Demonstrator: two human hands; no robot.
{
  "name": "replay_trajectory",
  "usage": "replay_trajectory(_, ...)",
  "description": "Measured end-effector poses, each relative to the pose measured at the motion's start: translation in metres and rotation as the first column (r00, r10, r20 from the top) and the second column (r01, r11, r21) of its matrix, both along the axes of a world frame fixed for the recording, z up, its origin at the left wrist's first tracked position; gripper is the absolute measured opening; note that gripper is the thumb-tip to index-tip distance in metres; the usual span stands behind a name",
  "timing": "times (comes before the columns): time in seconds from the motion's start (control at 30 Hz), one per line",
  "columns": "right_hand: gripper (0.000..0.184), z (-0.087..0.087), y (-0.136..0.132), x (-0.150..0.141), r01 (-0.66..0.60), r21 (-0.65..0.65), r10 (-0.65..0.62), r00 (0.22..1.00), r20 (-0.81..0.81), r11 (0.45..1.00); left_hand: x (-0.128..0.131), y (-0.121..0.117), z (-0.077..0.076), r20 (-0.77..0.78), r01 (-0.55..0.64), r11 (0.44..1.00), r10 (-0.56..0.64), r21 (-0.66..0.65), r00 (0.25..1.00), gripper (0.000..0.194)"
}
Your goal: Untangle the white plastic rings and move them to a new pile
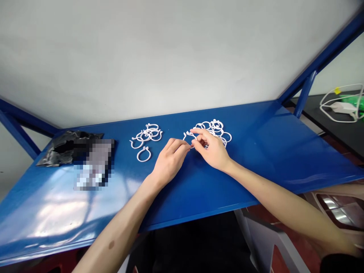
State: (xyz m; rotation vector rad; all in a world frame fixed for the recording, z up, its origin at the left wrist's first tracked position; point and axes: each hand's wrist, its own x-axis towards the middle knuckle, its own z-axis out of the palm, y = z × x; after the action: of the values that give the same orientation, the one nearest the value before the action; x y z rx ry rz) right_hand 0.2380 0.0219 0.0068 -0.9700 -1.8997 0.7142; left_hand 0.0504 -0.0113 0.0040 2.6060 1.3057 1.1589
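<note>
My left hand (pixel 170 161) and my right hand (pixel 212 148) meet over the blue table (pixel 256 163), both pinching one white plastic ring (pixel 188 135) between their fingertips. Just behind my right hand lies a pile of several white rings (pixel 216 127). A second heap of white rings (pixel 148 134) lies to the left, with a single ring (pixel 143 154) apart in front of it.
A black plastic bag (pixel 66 146) and a blurred item (pixel 93 163) lie at the table's left. Blue frame struts (pixel 305 93) rise at both sides. A white cable (pixel 341 106) lies on a dark table at the right. A pale wall stands behind.
</note>
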Motion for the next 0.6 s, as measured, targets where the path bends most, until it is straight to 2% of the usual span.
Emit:
replay_trajectory(0.03, 0.028, -0.001, -0.001, 0.001, 0.004, 0.003, -0.004, 1.000, -0.014, 1.000, 0.001, -0.001, -0.001, 0.033, -0.012, 1.000, 0.012, -0.011, 0.999, 0.014)
replay_trajectory(0.1, 0.024, -0.001, -0.002, 0.004, 0.013, 0.000, -0.013, 0.999, -0.049, 1.000, 0.004, -0.002, -0.001, 0.155, -0.107, 0.993, 0.114, -0.056, 0.981, 0.012)
replay_trajectory(0.17, 0.022, -0.001, -0.005, 0.005, 0.011, -0.002, -0.011, 0.996, -0.086, 1.000, 0.005, -0.004, 0.001, 0.303, -0.198, 0.963, 0.246, -0.181, 0.921, 0.021)
replay_trajectory(0.2, 0.022, -0.001, -0.007, 0.005, 0.002, 0.003, -0.001, 0.996, -0.094, 1.000, 0.006, -0.005, 0.002, 0.359, -0.195, 0.941, 0.289, -0.275, 0.887, 0.025)
replay_trajectory(0.27, 0.021, -0.002, -0.011, 0.004, -0.025, 0.028, 0.027, 0.997, -0.075, 0.999, 0.005, -0.005, 0.005, 0.426, -0.087, 0.881, 0.309, -0.466, 0.850, 0.028)
replay_trajectory(0.33, 0.021, -0.002, -0.014, 0.002, -0.053, 0.043, 0.055, 0.998, -0.036, 0.998, 0.004, -0.006, 0.008, 0.477, 0.041, 0.815, 0.296, -0.578, 0.828, 0.029)
replay_trajectory(0.43, 0.016, -0.003, -0.018, 0.000, -0.081, 0.031, 0.081, 0.997, -0.003, 0.996, 0.004, -0.008, 0.008, 0.526, 0.116, 0.779, 0.297, -0.616, 0.797, 0.029)
replay_trajectory(0.6, 0.014, -0.005, -0.021, 0.005, -0.146, 0.110, 0.140, 0.988, 0.056, 0.983, 0.003, -0.012, -0.001, 0.463, 0.030, 0.795, 0.323, -0.606, 0.825, 0.025)
